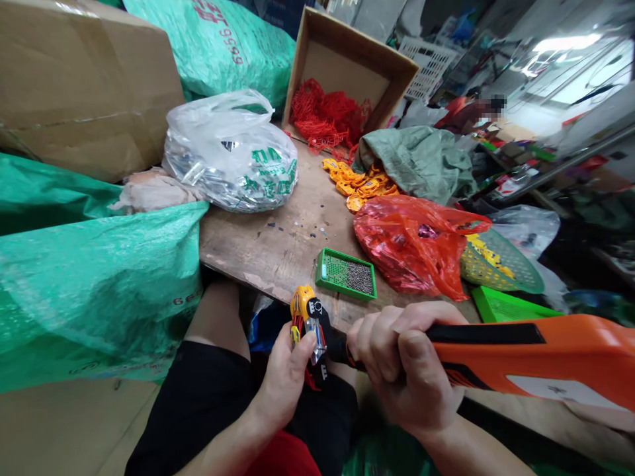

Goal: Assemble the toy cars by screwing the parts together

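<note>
Left hand [285,370] has fingers and thumb closed round the small yellow, black and silver plastic toy [311,325], just off the wooden table's [262,244] near edge; right hand [414,367] wraps tightly around the orange-and-black power tool [536,360], its tip apparently at the toy, though that's hard to see.

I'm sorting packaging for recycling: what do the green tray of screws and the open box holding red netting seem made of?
Green tray: likely moulded plastic, judging by its even colour and slight sheen. Open brown box: probably cardboard, matte with thin, plain walls.
</note>
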Available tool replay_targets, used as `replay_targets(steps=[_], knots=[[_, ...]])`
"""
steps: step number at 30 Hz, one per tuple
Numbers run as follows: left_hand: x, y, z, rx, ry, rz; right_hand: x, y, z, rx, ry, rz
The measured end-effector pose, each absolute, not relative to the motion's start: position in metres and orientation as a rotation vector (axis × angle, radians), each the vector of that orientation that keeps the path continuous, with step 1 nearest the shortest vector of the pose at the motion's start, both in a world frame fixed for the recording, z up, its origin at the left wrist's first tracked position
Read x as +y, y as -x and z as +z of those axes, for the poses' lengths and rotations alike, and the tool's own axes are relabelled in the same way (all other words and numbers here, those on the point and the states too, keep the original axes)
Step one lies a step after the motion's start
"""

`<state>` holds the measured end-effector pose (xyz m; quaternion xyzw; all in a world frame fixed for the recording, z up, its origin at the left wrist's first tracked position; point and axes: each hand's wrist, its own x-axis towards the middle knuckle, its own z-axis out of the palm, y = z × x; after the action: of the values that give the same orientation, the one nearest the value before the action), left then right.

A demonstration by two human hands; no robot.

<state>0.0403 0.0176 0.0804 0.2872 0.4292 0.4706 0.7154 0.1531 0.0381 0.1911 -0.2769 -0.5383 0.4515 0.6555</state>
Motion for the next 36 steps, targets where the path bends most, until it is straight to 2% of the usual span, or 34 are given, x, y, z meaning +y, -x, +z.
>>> replay_targets(steps=[36], knots=[[0.015, -0.042, 0.086, 1.086, -0.713, 1.069, 0.049, -0.141, 0.194, -1.112, 0.739, 1.028]])
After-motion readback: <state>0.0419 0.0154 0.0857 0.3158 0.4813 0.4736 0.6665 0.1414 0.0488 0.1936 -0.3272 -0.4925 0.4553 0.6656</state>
